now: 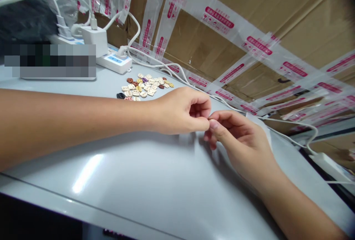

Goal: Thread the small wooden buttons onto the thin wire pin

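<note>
My left hand (183,112) reaches in from the left over the table, its thumb and forefinger pinched together. Against its fingertips, my right hand (241,136) also pinches, with thumb and forefinger closed and the other fingers curled below. A thin brownish edge of something small (210,118) shows between the two hands; the fingers cover the rest, so its kind cannot be made out. Beyond my left forearm lies a loose group of small buttons (151,84), mostly cream, with some brown, yellow, purple and black ones. My forearm hides part of the table near them.
A white power strip (116,62) with plugged-in adapters stands at the back left, beside a blurred-out device. White cables (177,70) run along the table's back edge. Taped cardboard (205,44) rises behind. White paper or plastic (259,125) lies behind my right hand.
</note>
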Available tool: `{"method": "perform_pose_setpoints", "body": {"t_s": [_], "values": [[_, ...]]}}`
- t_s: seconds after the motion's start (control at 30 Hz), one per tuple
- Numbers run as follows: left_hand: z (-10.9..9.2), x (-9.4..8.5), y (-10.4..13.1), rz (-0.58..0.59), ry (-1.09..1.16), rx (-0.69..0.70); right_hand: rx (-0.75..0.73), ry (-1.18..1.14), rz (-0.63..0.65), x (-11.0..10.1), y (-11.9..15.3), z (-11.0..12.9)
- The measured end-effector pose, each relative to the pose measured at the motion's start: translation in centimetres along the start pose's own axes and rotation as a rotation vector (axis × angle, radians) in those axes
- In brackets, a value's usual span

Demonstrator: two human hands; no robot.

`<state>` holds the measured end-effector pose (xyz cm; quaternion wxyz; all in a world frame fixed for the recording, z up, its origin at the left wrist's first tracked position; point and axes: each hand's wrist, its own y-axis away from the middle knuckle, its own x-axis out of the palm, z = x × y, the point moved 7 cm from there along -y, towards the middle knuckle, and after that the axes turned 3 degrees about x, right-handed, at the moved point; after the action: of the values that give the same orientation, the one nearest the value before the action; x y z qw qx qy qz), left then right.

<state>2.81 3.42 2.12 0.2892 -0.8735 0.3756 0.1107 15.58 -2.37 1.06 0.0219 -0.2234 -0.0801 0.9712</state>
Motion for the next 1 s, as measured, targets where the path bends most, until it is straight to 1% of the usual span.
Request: {"method": "perform_pose_setpoints", "body": {"t_s": [0.13,0.27,0.47,0.63,0.8,1.0], "values": [[0.1,0.3,-0.1,0.043,0.051,-0.061,-0.003,-0.038,0.034,0.4,0.3,0.2],[0.0,0.3,-0.1,0.047,0.058,-0.060,-0.013,-0.041,0.031,0.7,0.5,0.4],[0.4,-0.1,-0.1,0.004,0.027,-0.095,-0.007,-0.024,-0.104,-0.4,0.6,0.2],[0.5,0.1,0.0,0.046,-0.019,-0.101,0.009,-0.015,-0.082,-0.1,0.5,0.4],[0.6,0.2,0.0,0.066,-0.059,-0.118,0.040,0.007,-0.097,-0.3,0.2,0.2],[0.8,0.3,0.2,0.100,-0.070,-0.132,0.036,-0.041,-0.093,-0.2,0.0,-0.1]]}}
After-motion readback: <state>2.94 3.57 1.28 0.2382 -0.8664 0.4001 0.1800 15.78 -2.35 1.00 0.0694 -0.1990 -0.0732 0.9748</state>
